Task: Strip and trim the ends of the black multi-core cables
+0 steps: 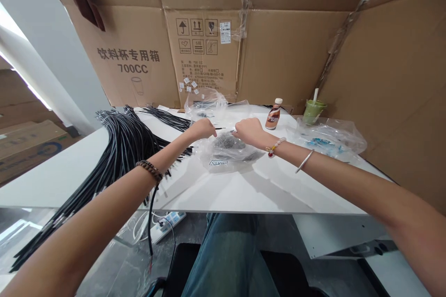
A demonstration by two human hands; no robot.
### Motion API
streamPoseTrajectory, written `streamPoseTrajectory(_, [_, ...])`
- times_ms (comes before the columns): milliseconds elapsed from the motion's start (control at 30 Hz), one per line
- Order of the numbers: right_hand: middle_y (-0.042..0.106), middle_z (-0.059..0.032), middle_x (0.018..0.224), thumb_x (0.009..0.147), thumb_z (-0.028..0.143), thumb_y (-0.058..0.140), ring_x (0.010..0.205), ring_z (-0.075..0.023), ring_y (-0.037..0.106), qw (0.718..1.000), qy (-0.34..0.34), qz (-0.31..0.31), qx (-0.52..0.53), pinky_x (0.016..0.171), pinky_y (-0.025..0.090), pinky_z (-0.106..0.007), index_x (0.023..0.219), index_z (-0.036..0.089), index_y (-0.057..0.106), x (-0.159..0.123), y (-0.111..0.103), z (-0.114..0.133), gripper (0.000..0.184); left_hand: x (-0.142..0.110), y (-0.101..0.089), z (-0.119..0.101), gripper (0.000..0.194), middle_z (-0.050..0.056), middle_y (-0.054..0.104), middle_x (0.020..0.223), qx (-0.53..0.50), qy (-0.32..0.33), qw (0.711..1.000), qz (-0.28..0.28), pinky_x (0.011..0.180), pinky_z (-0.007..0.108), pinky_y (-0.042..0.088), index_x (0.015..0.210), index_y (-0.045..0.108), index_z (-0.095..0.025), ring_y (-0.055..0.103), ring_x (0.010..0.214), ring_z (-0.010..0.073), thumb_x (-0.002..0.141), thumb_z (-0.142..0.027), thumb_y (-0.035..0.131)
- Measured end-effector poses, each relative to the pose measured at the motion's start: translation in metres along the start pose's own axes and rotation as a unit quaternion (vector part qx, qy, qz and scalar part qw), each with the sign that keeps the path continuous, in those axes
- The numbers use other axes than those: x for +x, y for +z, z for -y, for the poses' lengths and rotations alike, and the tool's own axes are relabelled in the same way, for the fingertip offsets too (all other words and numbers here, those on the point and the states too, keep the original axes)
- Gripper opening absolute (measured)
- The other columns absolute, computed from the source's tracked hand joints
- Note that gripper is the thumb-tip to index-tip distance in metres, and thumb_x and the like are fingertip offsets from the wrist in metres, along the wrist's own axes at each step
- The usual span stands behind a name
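My left hand (203, 129) is closed on a thin black cable (152, 222); a dark tip pokes out past the fingers, and a length hangs below my wrist over the table's front edge. Facing it, my right hand (249, 132) is closed in a pinch, with a small shiny bit at its fingertips that is too small to name. Just below both hands lies a clear plastic bag (218, 163) with a pile of small grey metal pieces (228, 141) in it. A large bundle of black cables (128, 144) lies beside my left forearm.
More black cables (167, 118) lie behind the bundle. A brown drink bottle (273, 115), a green cup (313, 110) and a plastic bag with blue pieces (324, 144) stand at the right. Cardboard (285, 55) walls the back. A power strip (169, 226) sits below the table.
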State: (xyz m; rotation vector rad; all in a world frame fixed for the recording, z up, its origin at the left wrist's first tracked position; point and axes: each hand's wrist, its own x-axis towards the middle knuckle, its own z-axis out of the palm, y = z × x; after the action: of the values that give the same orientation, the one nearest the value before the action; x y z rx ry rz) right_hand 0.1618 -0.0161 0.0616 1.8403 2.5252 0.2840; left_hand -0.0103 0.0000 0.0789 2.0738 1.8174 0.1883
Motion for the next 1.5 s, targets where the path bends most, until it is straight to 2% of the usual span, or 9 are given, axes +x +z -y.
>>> streamPoseTrajectory(200, [0.063, -0.0073, 0.071, 0.095, 0.048, 0.042, 0.070, -0.0203, 0.061, 0.985, 0.071, -0.056, 0.144, 0.060, 0.039, -0.029, 0.070, 0.016, 0.057, -0.036, -0.014, -0.014, 0.044, -0.061, 0.021, 0.003, 0.025, 0.004, 0.067, 0.097, -0.043, 0.075, 0.980, -0.179, 0.086, 0.038, 0.048, 0.099, 0.064, -0.016, 0.063, 0.090, 0.0186, 0.098, -0.030, 0.043])
streamPoseTrajectory(333, [0.049, 0.0027, 0.061, 0.097, 0.057, 0.027, 0.055, -0.0105, 0.045, 0.949, 0.067, -0.107, 0.291, 0.050, 0.030, -0.024, 0.067, 0.020, 0.041, -0.079, -0.018, -0.009, 0.050, -0.121, 0.054, 0.005, 0.032, -0.004, 0.053, 0.060, -0.084, 0.072, 0.957, -0.267, 0.061, 0.027, 0.041, 0.106, 0.062, -0.020, 0.055, 0.055, 0.0155, 0.097, -0.027, 0.032])
streamPoseTrajectory(400, [0.038, 0.0050, 0.058, 0.095, 0.059, 0.033, 0.053, -0.0087, 0.036, 0.881, 0.037, -0.146, 0.449, 0.049, 0.027, -0.023, 0.065, 0.020, 0.035, -0.101, -0.015, 0.002, 0.049, -0.146, 0.071, 0.006, 0.036, -0.008, 0.036, 0.048, -0.116, 0.070, 0.947, -0.290, 0.048, 0.025, 0.033, 0.108, 0.060, -0.020, 0.042, 0.041, 0.0135, 0.098, -0.033, 0.028])
streamPoseTrajectory(533, [0.025, 0.0074, 0.058, 0.086, 0.059, 0.055, 0.051, -0.0073, 0.022, 0.667, 0.006, -0.155, 0.729, 0.044, 0.021, -0.023, 0.063, 0.021, 0.035, -0.132, -0.011, 0.028, 0.049, -0.180, 0.095, 0.002, 0.027, -0.009, 0.031, 0.047, -0.256, 0.073, 0.901, -0.344, 0.042, 0.025, 0.025, 0.103, 0.062, -0.021, 0.031, 0.038, 0.0112, 0.096, -0.036, 0.041])
streamPoseTrajectory(633, [0.028, 0.0086, 0.055, 0.078, 0.055, 0.068, 0.049, -0.0072, 0.022, 0.588, 0.027, -0.124, 0.799, 0.043, 0.020, -0.022, 0.075, 0.020, 0.053, -0.140, -0.013, 0.042, 0.039, -0.194, 0.103, -0.003, 0.023, -0.009, 0.038, 0.049, -0.275, 0.063, 0.885, -0.370, 0.043, 0.025, 0.027, 0.102, 0.064, -0.022, 0.035, 0.039, 0.0099, 0.094, -0.034, 0.045])
streamPoseTrajectory(733, [0.025, 0.0097, 0.051, 0.074, 0.047, 0.076, 0.048, -0.0070, 0.020, 0.570, 0.032, -0.106, 0.814, 0.042, 0.018, -0.022, 0.088, 0.020, 0.065, -0.139, -0.018, 0.050, 0.032, -0.201, 0.107, -0.006, 0.022, -0.009, 0.039, 0.048, -0.265, 0.060, 0.881, -0.387, 0.042, 0.024, 0.029, 0.101, 0.065, -0.022, 0.036, 0.038, 0.0094, 0.094, -0.032, 0.047])
streamPoseTrajectory(867, [0.027, 0.0091, 0.050, 0.069, 0.040, 0.081, 0.047, -0.0061, 0.021, 0.541, 0.016, -0.100, 0.835, 0.040, 0.020, -0.021, 0.078, 0.020, 0.068, -0.134, -0.024, 0.059, 0.025, -0.206, 0.109, -0.005, 0.021, -0.010, 0.044, 0.049, -0.213, 0.085, 0.881, -0.413, 0.047, 0.022, 0.035, 0.102, 0.068, -0.026, 0.041, 0.038, 0.0072, 0.093, -0.026, 0.049])
streamPoseTrajectory(1067, [0.062, 0.0025, 0.063, 0.071, 0.033, 0.080, 0.059, -0.0089, 0.051, 0.516, 0.015, -0.104, 0.850, 0.054, 0.044, -0.020, 0.072, 0.021, 0.069, -0.141, -0.029, 0.064, 0.017, -0.210, 0.109, 0.000, 0.025, -0.008, 0.063, 0.060, -0.113, 0.109, 0.871, -0.466, 0.052, 0.020, 0.037, 0.107, 0.068, -0.029, 0.049, 0.044, 0.0060, 0.091, -0.017, 0.053])
streamPoseTrajectory(1500, [0.071, 0.0012, 0.070, 0.074, 0.031, 0.079, 0.061, -0.0100, 0.058, 0.529, 0.003, -0.112, 0.841, 0.055, 0.047, -0.021, 0.073, 0.023, 0.073, -0.141, -0.028, 0.063, 0.009, -0.222, 0.103, -0.005, 0.033, -0.010, 0.060, 0.059, -0.113, 0.069, 0.872, -0.472, 0.054, 0.022, 0.038, 0.109, 0.067, -0.037, 0.047, 0.045, 0.0059, 0.090, -0.013, 0.053])
